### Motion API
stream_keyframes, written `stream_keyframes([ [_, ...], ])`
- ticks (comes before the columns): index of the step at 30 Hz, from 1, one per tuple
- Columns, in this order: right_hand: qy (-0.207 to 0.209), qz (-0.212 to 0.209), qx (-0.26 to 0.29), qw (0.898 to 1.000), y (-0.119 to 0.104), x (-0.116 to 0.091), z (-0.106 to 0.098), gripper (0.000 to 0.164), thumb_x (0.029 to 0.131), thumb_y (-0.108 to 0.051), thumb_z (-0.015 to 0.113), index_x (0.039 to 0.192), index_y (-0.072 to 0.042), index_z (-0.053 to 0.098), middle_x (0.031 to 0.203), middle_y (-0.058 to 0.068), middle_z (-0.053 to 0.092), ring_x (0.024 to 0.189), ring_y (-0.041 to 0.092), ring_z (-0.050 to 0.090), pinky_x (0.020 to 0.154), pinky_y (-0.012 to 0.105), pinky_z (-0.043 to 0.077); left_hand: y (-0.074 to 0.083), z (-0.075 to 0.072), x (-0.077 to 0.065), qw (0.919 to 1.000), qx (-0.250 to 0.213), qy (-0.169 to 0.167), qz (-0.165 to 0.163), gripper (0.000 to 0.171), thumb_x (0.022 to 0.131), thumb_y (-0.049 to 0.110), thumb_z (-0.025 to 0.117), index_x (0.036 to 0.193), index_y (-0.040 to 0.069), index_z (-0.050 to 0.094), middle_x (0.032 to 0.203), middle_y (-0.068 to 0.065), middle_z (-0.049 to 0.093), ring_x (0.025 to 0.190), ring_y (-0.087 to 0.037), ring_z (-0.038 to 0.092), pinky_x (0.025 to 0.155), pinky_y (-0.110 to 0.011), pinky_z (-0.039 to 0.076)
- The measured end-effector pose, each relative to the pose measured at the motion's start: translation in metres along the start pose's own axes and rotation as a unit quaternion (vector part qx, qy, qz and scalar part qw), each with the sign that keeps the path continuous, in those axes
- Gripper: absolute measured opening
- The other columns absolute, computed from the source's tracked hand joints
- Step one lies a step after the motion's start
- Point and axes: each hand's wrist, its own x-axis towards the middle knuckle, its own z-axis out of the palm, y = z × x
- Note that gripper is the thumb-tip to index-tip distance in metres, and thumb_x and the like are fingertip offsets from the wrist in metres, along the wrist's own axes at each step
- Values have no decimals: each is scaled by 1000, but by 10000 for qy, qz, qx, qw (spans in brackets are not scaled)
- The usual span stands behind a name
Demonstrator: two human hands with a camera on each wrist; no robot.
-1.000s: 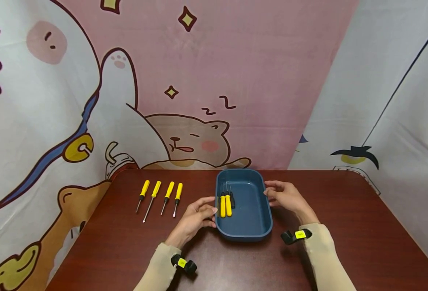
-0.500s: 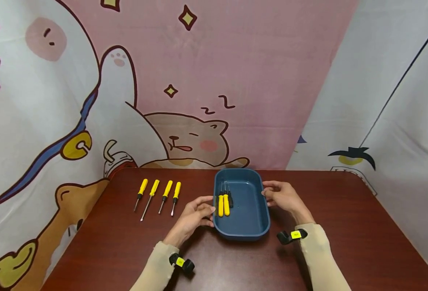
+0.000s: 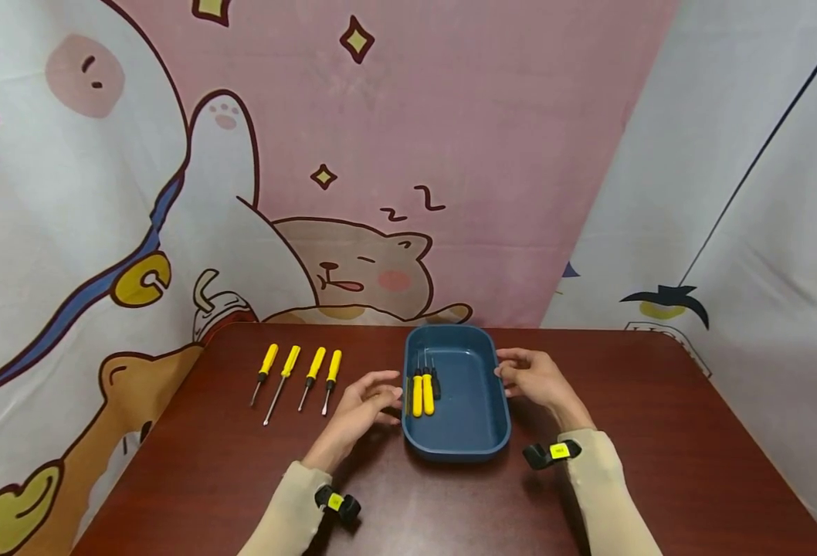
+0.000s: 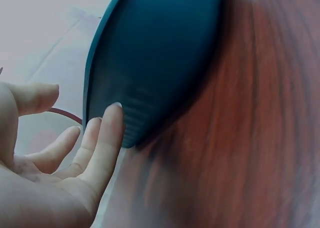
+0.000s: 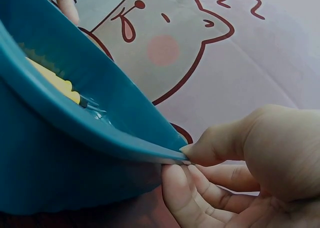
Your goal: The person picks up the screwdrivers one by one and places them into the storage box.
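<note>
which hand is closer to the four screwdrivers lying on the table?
Left. The left hand sits between the row of screwdrivers and the blue tray, just right of the row. The right hand is beyond the tray, pinching its far rim.

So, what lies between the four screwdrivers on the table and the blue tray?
In the head view, only the left hand lies between the four screwdrivers and the blue tray, on bare table.

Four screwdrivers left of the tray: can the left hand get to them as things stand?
Probably yes. The left hand holds nothing, and bare table lies between it and the four screwdrivers. The right hand pinches the tray rim.
</note>
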Motion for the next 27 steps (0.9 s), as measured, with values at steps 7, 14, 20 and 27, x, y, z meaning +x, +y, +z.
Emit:
stream_keyframes([
  [7,-37,-36,50,10000,0,0,0,44,101,-9,59,142,3,54,118,25,69,85,18,71,71,33,64,8,-8,1,9948,871,357,379,41,99,20,68,138,14,59,123,-17,66,111,-36,68,91,-48,62],
  [14,-17,-26,28,10000,0,0,0,44,100,-10,60,142,3,54,119,25,69,86,18,70,72,33,64,22,-21,1,9788,1852,644,591,50,95,35,74,141,24,57,139,-14,62,124,-30,63,100,-48,58],
  [20,1,-33,-35,10000,-1,-1,-1,43,101,-10,60,142,3,54,117,23,69,86,18,70,73,34,64,33,-37,2,9650,2370,580,962,61,93,37,75,147,21,52,148,-12,55,136,-33,54,110,-56,49],
  [27,-46,-24,46,10000,1,-1,-1,45,100,-10,59,143,3,53,119,24,69,87,19,70,72,33,64,41,-61,2,9221,3599,555,1309,73,93,45,74,154,21,44,155,-9,46,143,-36,46,115,-63,41],
])
